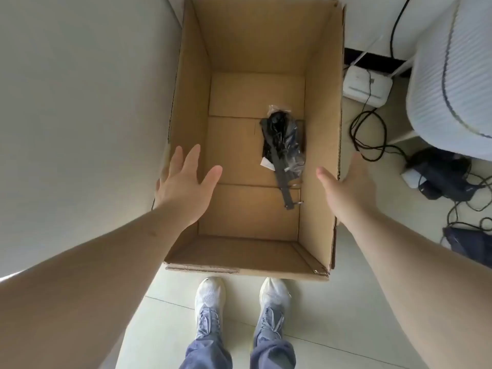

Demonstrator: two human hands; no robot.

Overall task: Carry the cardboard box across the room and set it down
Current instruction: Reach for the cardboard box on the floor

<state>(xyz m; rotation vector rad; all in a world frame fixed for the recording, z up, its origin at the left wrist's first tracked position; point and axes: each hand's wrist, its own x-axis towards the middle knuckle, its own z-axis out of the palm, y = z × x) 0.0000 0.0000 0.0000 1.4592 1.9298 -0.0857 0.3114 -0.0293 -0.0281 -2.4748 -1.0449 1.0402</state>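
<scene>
- Cardboard box (239,43) sits open-topped on the floor (165,310), hard against a pale wall (80,89), just ahead of my shoes (210,302).
- Inside it I see a black bagged item (283,145) lying on the bottom.
- Left hand (183,185) over the left rim, fingers spread, grip released, holding nothing.
- Right hand (348,193) at the right wall, flat and released.
- Router (367,87) and cables (372,134) lie to the right.

The cardboard box (255,49) is plain tan-brown inside. A black item in clear plastic wrap (283,145) lies in it. The floor (346,302) is pale cream tile. The shoes (210,304) are white and grey-blue with grey laces, the trousers (207,352) muted blue. A white router (366,85) and black cables (368,134) sit beside a white ribbed fabric (458,75) piped in dark blue.
</scene>
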